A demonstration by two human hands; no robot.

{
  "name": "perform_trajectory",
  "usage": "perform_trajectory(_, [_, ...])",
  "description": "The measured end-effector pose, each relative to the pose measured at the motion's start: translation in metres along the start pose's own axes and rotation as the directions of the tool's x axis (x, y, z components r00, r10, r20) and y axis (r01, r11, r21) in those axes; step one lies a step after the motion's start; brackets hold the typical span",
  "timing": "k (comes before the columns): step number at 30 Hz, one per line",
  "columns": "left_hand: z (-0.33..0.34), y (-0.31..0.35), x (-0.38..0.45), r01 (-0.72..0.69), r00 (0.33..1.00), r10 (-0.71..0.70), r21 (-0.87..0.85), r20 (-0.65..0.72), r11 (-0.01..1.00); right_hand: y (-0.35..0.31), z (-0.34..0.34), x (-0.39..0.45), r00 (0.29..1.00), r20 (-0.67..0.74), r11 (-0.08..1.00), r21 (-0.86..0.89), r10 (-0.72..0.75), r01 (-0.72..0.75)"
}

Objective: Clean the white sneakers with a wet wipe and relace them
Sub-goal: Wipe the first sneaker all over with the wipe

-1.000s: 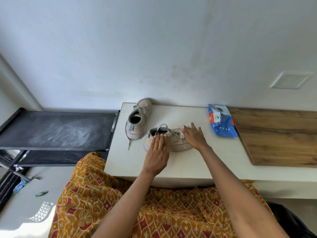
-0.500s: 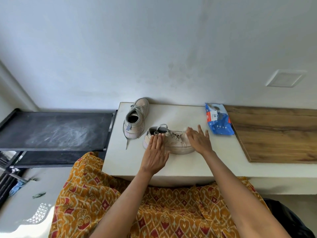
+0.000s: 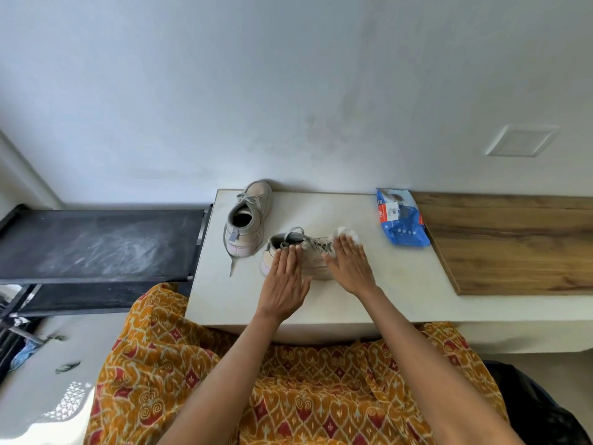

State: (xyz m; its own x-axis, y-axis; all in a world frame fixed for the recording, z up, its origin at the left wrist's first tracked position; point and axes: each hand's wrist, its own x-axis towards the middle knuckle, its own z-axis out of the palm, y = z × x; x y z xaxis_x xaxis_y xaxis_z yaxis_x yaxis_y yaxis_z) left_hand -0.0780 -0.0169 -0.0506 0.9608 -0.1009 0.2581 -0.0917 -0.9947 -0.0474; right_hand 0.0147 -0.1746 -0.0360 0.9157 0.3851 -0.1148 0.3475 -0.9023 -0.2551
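Two white sneakers sit on the white tabletop [image 3: 401, 284]. The far sneaker [image 3: 247, 216] stands upright by the wall with its toe pointing away, a lace trailing off its heel. The near sneaker [image 3: 313, 261] lies across with its heel to the left. My left hand [image 3: 285, 277] rests flat on its heel side, fingers straight and reaching the collar. My right hand [image 3: 348, 264] lies over the toe end with straight fingers, pressing a crumpled white wet wipe [image 3: 346, 234] that pokes out past the fingertips. The toe is hidden under that hand.
A blue wet wipe pack [image 3: 401, 220] lies at the back right of the tabletop. A wooden board [image 3: 513, 245] adjoins it on the right. A black shelf [image 3: 96, 245] stands to the left. The wall runs close behind. My patterned orange clothing [image 3: 288, 380] fills the foreground.
My right hand slid a little left onto the toe end of the near sneaker, and more of the wipe shows beyond its fingertips. My left hand stayed on the heel side.
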Motion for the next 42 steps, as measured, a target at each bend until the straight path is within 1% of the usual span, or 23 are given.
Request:
perform_trajectory(2, [0.001, 0.001, 0.001, 0.006, 1.000, -0.006, 0.002, 0.008, 1.000, -0.004, 0.003, -0.006, 0.999, -0.003, 0.999, 0.008, -0.045, 0.045])
perform_trajectory(4, [0.001, 0.001, 0.001, 0.008, 1.000, -0.008, -0.009, 0.011, 1.000, 0.003, 0.007, -0.019, 0.994, -0.038, 0.993, -0.065, -0.104, 0.101])
perform_trajectory(5, [0.001, 0.001, 0.001, 0.008, 1.000, -0.008, -0.014, 0.011, 1.000, 0.010, 0.008, -0.024, 0.992, -0.054, 0.990, -0.099, -0.111, 0.105])
perform_trajectory(7, [0.002, 0.000, 0.000, 0.008, 1.000, -0.008, -0.021, 0.005, 1.000, 0.019, 0.005, -0.023, 0.996, -0.079, 0.994, -0.099, -0.047, 0.039])
perform_trajectory(9, [0.003, 0.000, -0.002, 0.010, 1.000, -0.010, -0.029, -0.002, 1.000, 0.021, -0.002, -0.009, 0.995, -0.080, 0.998, -0.029, 0.059, -0.061])
perform_trajectory(11, [0.003, 0.000, -0.003, 0.012, 1.000, -0.012, -0.040, 0.002, 0.999, 0.016, -0.008, 0.009, 0.993, -0.070, 0.996, 0.012, 0.092, -0.092])
perform_trajectory(14, [0.003, 0.000, -0.001, 0.023, 1.000, -0.024, -0.059, -0.012, 0.998, -0.001, -0.003, 0.022, 0.999, -0.033, 0.999, 0.026, 0.026, -0.025])
perform_trajectory(16, [0.003, 0.002, -0.001, 0.023, 0.999, -0.024, -0.066, -0.023, 0.998, -0.006, 0.004, 0.010, 0.999, -0.047, 0.995, 0.098, -0.015, 0.020])
perform_trajectory(17, [0.004, 0.002, -0.001, 0.022, 0.999, -0.024, -0.072, -0.025, 0.997, -0.004, 0.006, -0.001, 0.997, -0.063, 0.993, 0.104, -0.046, 0.053])
perform_trajectory(19, [0.005, 0.002, -0.001, 0.021, 0.999, -0.024, -0.078, -0.034, 0.997, 0.010, 0.012, -0.023, 0.989, -0.100, 0.993, 0.024, -0.110, 0.112])
perform_trajectory(20, [0.005, 0.002, 0.000, 0.020, 0.999, -0.023, -0.076, -0.041, 0.997, 0.018, 0.013, -0.028, 0.988, -0.097, 0.993, -0.026, -0.117, 0.115])
perform_trajectory(22, [0.004, 0.002, 0.000, 0.010, 0.999, -0.012, -0.065, -0.043, 0.998, 0.025, 0.009, -0.024, 0.994, -0.085, 0.996, -0.063, -0.073, 0.067])
perform_trajectory(24, [0.002, 0.001, 0.000, 0.005, 0.999, -0.007, -0.052, -0.038, 0.999, 0.016, 0.002, -0.009, 0.996, -0.087, 1.000, -0.020, 0.008, -0.010])
perform_trajectory(26, [0.000, 0.001, -0.001, 0.006, 0.999, -0.008, -0.054, -0.035, 0.999, 0.001, -0.002, 0.008, 0.995, -0.082, 0.998, 0.036, 0.055, -0.052])
perform_trajectory(27, [-0.001, 0.002, -0.001, 0.004, 1.000, -0.005, -0.052, -0.030, 0.999, -0.005, -0.002, 0.012, 0.996, -0.075, 0.998, 0.050, 0.051, -0.047])
perform_trajectory(30, [-0.002, 0.003, 0.000, 0.003, 1.000, -0.004, -0.048, -0.013, 0.999, -0.004, 0.003, 0.008, 0.997, -0.069, 0.998, 0.058, -0.026, 0.030])
perform_trajectory(32, [-0.001, 0.003, 0.000, -0.002, 1.000, 0.001, -0.025, -0.026, 1.000, 0.009, 0.004, -0.002, 0.994, -0.074, 0.997, 0.007, -0.078, 0.079])
perform_trajectory(33, [-0.002, 0.003, 0.001, 0.000, 1.000, 0.000, -0.017, -0.022, 1.000, 0.015, 0.002, -0.003, 0.996, -0.055, 0.997, -0.020, -0.076, 0.075])
perform_trajectory(35, [-0.003, 0.003, 0.002, -0.002, 1.000, 0.002, -0.018, -0.010, 1.000, 0.020, -0.001, 0.001, 1.000, -0.021, 0.999, -0.026, -0.022, 0.022])
perform_trajectory(37, [-0.002, 0.003, 0.001, -0.010, 1.000, 0.010, -0.001, -0.010, 1.000, 0.017, -0.004, 0.009, 0.999, -0.039, 0.999, 0.016, 0.033, -0.033])
perform_trajectory(40, [-0.002, 0.005, 0.002, 0.000, 1.000, 0.000, 0.001, -0.008, 1.000, 0.011, 0.001, 0.007, 0.990, -0.105, 0.994, 0.075, 0.093, -0.085])
perform_trajectory(42, [0.001, 0.007, 0.003, 0.005, 1.000, -0.005, 0.015, -0.017, 1.000, 0.004, 0.018, -0.007, 0.976, -0.160, 0.984, 0.119, 0.148, -0.129])
